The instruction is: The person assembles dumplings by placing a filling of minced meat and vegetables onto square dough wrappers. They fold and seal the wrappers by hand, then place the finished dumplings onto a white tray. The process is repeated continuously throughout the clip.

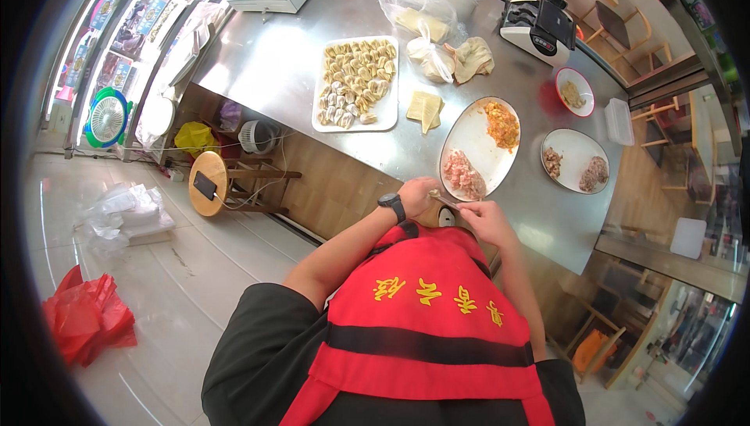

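Observation:
My left hand [418, 196], with a dark watch on its wrist, holds a small pale piece of dough [434, 193] just off the table's near edge. Most of that dough is hidden by the fingers. In my right hand [484, 222] is a thin stick-like utensil [450, 200] whose tip meets the dough. Right above both hands lies an oval white plate [477, 133] with pink minced meat [463, 174] at its near end and an orange filling [502, 125] at its far end. Square yellow wrappers [424, 110] are stacked left of that plate.
A white tray [394, 83] of folded dumplings sits on the steel table [275, 63]. To the right are a second plate [571, 159] with minced meat, a red-rimmed bowl [575, 91] and a clear container [619, 121]. Plastic bags [430, 57] and a cloth [473, 60] lie behind.

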A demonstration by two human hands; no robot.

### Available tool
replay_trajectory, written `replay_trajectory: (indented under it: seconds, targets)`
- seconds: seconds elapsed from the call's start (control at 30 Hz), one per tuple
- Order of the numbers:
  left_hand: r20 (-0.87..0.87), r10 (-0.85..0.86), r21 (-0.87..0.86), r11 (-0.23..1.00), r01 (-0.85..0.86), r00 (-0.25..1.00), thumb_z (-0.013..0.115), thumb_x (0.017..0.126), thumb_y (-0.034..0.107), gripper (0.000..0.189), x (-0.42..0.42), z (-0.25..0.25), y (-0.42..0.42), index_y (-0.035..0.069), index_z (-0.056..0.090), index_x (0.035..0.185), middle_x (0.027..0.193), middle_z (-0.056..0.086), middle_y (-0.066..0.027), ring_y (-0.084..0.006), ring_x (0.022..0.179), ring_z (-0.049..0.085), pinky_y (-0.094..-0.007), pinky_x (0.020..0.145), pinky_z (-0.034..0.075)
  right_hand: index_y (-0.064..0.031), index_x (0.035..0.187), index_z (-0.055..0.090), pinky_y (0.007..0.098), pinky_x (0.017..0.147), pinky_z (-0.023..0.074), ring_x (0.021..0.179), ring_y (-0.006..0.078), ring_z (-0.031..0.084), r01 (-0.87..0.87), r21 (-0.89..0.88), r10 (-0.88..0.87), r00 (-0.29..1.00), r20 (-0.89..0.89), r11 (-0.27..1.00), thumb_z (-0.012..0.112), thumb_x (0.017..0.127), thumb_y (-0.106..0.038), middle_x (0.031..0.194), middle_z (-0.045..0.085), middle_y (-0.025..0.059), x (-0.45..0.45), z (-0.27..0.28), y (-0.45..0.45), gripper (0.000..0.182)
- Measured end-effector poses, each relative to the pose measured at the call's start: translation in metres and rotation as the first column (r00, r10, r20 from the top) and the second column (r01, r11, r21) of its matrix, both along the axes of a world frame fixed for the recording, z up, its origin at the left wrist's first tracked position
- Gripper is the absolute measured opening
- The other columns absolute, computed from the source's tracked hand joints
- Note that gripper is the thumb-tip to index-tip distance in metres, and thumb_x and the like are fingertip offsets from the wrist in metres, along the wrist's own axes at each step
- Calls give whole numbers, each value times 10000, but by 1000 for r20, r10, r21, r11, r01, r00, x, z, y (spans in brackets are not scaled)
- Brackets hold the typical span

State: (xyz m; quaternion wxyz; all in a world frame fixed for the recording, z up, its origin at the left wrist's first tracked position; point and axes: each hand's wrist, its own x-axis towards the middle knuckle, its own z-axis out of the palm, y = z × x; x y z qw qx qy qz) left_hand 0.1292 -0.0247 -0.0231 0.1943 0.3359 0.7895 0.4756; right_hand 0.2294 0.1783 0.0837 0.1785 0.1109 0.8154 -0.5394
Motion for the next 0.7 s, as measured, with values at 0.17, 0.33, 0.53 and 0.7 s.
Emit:
replay_trajectory:
  seconds: [0.17,0.33,0.53,0.7]
  targets:
    - [341,170,-329,943,-52,924,596,865,266,298,-26,16,-12,1,627,734,625,602,-148,-222,589,614,-344,579,487,3,1059,661,275,755,484,826,114,614,197,46,-201,970,134,979,592,879,-183,926,703,100,45,-2,45,268]
    - [108,415,-298,880,-369,903,519,905,437,548,-56,-37,-42,15,560,557,520,515,-160,-234,450,500,-402,481,406,17,1077,651,270,781,481,843,105,606,249,-2,-247,960,133,968,590,887,-185,945,699,93,86,-27,49,284]
    - [-472,11,-440,864,-246,882,583,840,460,402,-178,40,-29,85,640,705,838,622,-150,-325,791,579,-433,691,458,19,1076,650,256,755,481,816,97,600,342,-64,-324,925,196,937,595,885,-161,927,697,83,92,-27,31,268]
    - [-689,-44,-335,904,-264,723,677,738,408,464,-203,28,-49,112,621,1091,1195,556,-165,-353,1145,479,-453,970,382,22,1063,654,259,757,480,807,98,594,360,-81,-348,927,138,929,592,886,-155,917,694,73,95,-47,36,257]
